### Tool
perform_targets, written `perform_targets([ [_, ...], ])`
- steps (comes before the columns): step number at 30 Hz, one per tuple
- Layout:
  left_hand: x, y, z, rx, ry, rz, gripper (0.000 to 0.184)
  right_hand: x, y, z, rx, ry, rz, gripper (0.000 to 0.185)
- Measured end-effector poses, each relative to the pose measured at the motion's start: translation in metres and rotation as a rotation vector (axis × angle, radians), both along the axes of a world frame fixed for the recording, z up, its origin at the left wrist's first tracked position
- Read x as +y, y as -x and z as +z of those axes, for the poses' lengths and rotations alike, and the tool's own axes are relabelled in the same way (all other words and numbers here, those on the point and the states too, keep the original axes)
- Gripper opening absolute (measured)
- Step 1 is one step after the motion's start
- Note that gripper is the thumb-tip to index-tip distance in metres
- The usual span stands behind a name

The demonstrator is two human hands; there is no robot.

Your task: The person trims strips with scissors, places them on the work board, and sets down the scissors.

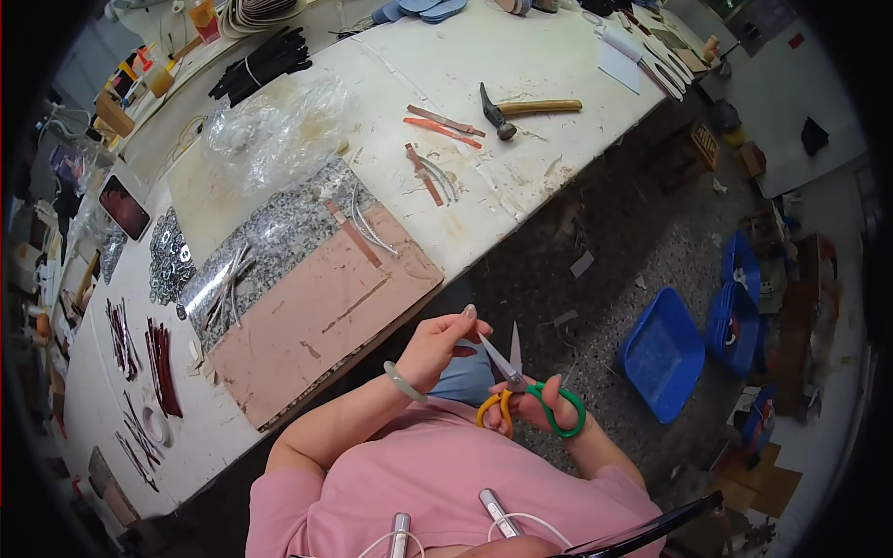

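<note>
My right hand grips a pair of scissors with one green and one yellow handle. Their blades are apart and point up toward my left hand. The thumb and fingers of that hand are pinched together beside the blade tip. A small dark red patch shows under its fingers, but what it holds is too small to make out. Left of my hands, a pinkish board lies at the table edge. On it are a brown strip and some silvery cords.
A hammer and several brown and orange strips lie on the white table. Metal chains, dark red strips, clear plastic and a phone are at the left. Blue trays stand on the floor at right.
</note>
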State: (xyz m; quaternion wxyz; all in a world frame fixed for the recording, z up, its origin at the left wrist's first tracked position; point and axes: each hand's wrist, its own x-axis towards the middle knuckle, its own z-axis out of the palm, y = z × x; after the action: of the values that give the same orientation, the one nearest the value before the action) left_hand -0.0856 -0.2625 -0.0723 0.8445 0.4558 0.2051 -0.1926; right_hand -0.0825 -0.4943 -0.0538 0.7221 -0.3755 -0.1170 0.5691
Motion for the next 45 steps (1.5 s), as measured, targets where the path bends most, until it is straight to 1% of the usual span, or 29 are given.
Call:
perform_targets([
  [2, -0.004, 0.001, -0.019, -0.025, -0.047, -0.081, 0.042, -0.011, -0.002, 0.002, 0.02, 0.003, -0.029, 0.085],
  [3, -0.008, 0.002, -0.029, -0.015, -0.115, -0.126, 0.048, -0.016, -0.005, 0.003, 0.029, 0.005, -0.038, 0.087],
  [4, -0.007, 0.0, -0.018, -0.016, -0.395, -0.283, 0.054, -0.021, -0.008, 0.003, 0.017, 0.003, -0.072, 0.088],
  [6, -0.017, 0.003, -0.022, -0.196, -0.596, -0.33, 0.062, -0.028, -0.013, 0.0, -0.003, -0.004, -0.132, 0.091],
  [7, -0.016, 0.001, -0.022, -0.368, -0.81, -0.508, 0.037, -0.027, -0.015, 0.003, 0.003, 0.003, -0.172, 0.093],
  [8, -0.018, 0.003, -0.025, -0.516, -0.911, -0.457, 0.028, -0.025, -0.017, 0.002, -0.006, -0.024, -0.184, 0.093],
  [9, -0.023, 0.008, -0.029, -0.664, -1.01, -0.403, 0.026, -0.024, -0.018, 0.0, -0.015, -0.051, -0.196, 0.093],
  [10, -0.024, 0.008, -0.021, -0.811, -1.107, -0.346, 0.032, -0.023, -0.019, -0.002, -0.022, -0.077, -0.207, 0.093],
  [11, -0.019, 0.007, -0.012, -0.81, -1.081, -0.429, 0.052, -0.022, -0.021, -0.003, -0.035, -0.086, -0.203, 0.093],
  [14, 0.006, 0.003, 0.007, -0.734, -1.018, -0.401, 0.038, -0.019, -0.024, -0.005, -0.04, -0.11, -0.191, 0.093],
  [15, 0.018, -0.001, 0.011, -0.714, -0.97, -0.348, 0.027, -0.018, -0.025, -0.007, -0.036, -0.128, -0.183, 0.093],
  [16, 0.034, -0.005, 0.017, -0.816, -1.0, -0.296, 0.019, -0.016, -0.026, -0.009, -0.025, -0.128, -0.179, 0.093],
  [18, 0.06, -0.011, 0.03, -0.865, -1.04, -0.251, 0.02, -0.012, -0.026, -0.012, -0.004, -0.131, -0.172, 0.093],
  [21, 0.089, -0.025, 0.045, -0.667, -1.218, -0.151, 0.022, -0.004, -0.027, -0.017, -0.029, -0.152, -0.151, 0.094],
  [24, 0.133, -0.048, 0.039, -0.877, -1.565, -0.174, 0.027, 0.003, -0.027, -0.016, -0.04, -0.149, -0.108, 0.092],
  [27, 0.159, -0.059, 0.015, -0.921, -1.591, -0.277, 0.028, 0.006, -0.025, -0.018, -0.043, -0.134, -0.078, 0.091],
  [30, 0.162, -0.061, 0.012, -0.936, -1.615, -0.279, 0.024, 0.01, -0.022, -0.02, -0.048, -0.136, -0.057, 0.09],
  [33, 0.157, -0.061, 0.014, -0.945, -1.695, -0.194, 0.018, 0.014, -0.022, -0.018, -0.063, -0.121, -0.039, 0.088],
  [36, 0.157, -0.06, 0.021, -0.94, -1.671, -0.114, 0.016, 0.018, -0.026, -0.013, -0.082, -0.118, -0.035, 0.087],
  [39, 0.162, -0.056, 0.031, -0.955, -1.529, -0.207, 0.015, 0.02, -0.029, -0.014, -0.098, -0.117, -0.033, 0.087],
  [42, 0.169, -0.046, 0.022, -0.938, -1.791, -0.398, 0.014, 0.024, -0.029, -0.013, -0.09, -0.121, -0.022, 0.087],
  [43, 0.169, -0.042, 0.018, -0.95, -1.845, -0.362, 0.017, 0.025, -0.028, -0.013, -0.083, -0.125, -0.019, 0.086],
  [45, 0.163, -0.023, 0.012, -0.83, -1.877, -0.359, 0.017, 0.027, -0.026, -0.015, -0.058, -0.138, -0.016, 0.086],
])
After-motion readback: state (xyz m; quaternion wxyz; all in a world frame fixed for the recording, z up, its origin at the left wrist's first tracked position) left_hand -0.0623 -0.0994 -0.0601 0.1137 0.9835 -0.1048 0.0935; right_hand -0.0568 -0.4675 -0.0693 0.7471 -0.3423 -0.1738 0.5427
